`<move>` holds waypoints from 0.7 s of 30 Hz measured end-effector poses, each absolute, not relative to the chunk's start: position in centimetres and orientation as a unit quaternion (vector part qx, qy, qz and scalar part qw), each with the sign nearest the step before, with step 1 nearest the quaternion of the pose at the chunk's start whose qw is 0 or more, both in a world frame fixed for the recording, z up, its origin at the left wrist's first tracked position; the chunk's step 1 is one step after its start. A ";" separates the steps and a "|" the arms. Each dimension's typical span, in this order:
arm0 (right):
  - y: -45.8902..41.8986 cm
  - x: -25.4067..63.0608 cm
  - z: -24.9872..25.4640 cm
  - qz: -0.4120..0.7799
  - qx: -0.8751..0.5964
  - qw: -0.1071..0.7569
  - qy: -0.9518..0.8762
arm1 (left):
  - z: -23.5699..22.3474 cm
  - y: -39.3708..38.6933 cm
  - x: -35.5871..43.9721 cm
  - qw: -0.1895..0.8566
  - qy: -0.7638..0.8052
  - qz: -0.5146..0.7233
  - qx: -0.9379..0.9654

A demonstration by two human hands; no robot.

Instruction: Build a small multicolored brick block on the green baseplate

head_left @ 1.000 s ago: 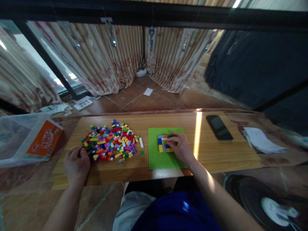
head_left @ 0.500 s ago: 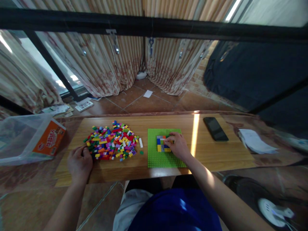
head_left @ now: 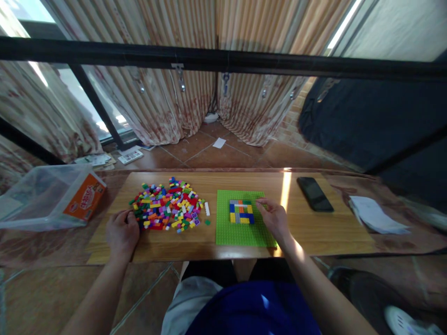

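A green studded baseplate (head_left: 226, 235) lies on the wooden board, bearing a roughly square build of toy bricks (head_left: 246, 218) in blue, yellow, grey, white, orange and green. Just right of this build, my right hand (head_left: 275, 218) hovers over the plate. Its fingers are loosely bent, thumb and forefinger slightly apart, with no brick visible between them. My left hand (head_left: 122, 232) rests curled on the board, its fingers at the left edge of a loose pile of colourful bricks (head_left: 167, 204). Whatever its fingers may hold is hidden. A white brick (head_left: 207, 209) and a green piece (head_left: 207, 222) lie between pile and plate.
A clear plastic box (head_left: 45, 195) with an orange label stands at the left. To the right, a black phone (head_left: 314, 194) lies on the wooden board (head_left: 195, 251), and white papers (head_left: 377, 214) lie beyond it. A dark horizontal bar (head_left: 195, 60) crosses before the curtains.
My right hand has drawn back to the right from the brick build, uncovering it. The left hand stays by the pile. The whole view has shifted slightly.
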State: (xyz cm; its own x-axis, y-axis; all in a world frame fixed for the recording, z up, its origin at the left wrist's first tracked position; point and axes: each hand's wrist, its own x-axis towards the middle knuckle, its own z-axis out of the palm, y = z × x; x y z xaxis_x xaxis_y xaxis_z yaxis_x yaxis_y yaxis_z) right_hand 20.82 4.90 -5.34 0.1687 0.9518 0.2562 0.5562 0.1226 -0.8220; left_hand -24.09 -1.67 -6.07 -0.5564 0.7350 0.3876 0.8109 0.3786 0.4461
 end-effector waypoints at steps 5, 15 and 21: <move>4.9 18.3 -4.2 0.165 -0.647 0.328 -0.668 | -5.8 -1.8 -23.8 0.051 -0.831 -0.301 -0.464; 6.1 16.1 -4.1 0.152 -0.699 0.256 -0.650 | -5.6 -1.9 -23.5 0.049 -0.834 -0.309 -0.454; 6.2 16.3 -4.9 0.153 -0.690 0.290 -0.645 | -5.6 -1.9 -23.5 0.050 -0.829 -0.320 -0.456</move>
State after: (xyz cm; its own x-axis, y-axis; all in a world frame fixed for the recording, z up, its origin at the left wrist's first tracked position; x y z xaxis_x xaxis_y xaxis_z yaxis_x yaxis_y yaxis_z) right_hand 16.31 6.24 -4.85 0.1208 0.9793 0.1623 0.8015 0.0002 -0.5979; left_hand -23.47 -1.88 -5.58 -0.5784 0.7239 0.3761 0.7886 0.3781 0.4850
